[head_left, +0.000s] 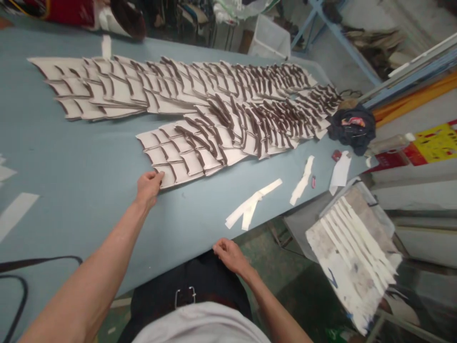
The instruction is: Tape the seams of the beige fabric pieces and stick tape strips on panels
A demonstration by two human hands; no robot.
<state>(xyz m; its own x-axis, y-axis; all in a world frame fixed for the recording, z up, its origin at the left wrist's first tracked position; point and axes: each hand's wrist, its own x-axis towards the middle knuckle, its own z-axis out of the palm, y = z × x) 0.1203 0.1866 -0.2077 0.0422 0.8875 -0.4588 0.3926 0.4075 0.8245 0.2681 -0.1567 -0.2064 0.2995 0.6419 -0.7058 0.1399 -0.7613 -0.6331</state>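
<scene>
Left hand point(148, 187) pinching nearer panel row point(193, 162), left corner.

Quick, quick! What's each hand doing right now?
Left hand: closed, pinching the corner of a dark-edged white piece.
Right hand: curled closed by the table edge; can't tell if anything's inside.

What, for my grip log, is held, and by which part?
Left hand pinches a cream, brown-edged, flat fabric-like piece by its corner; right hand seems empty.
</scene>
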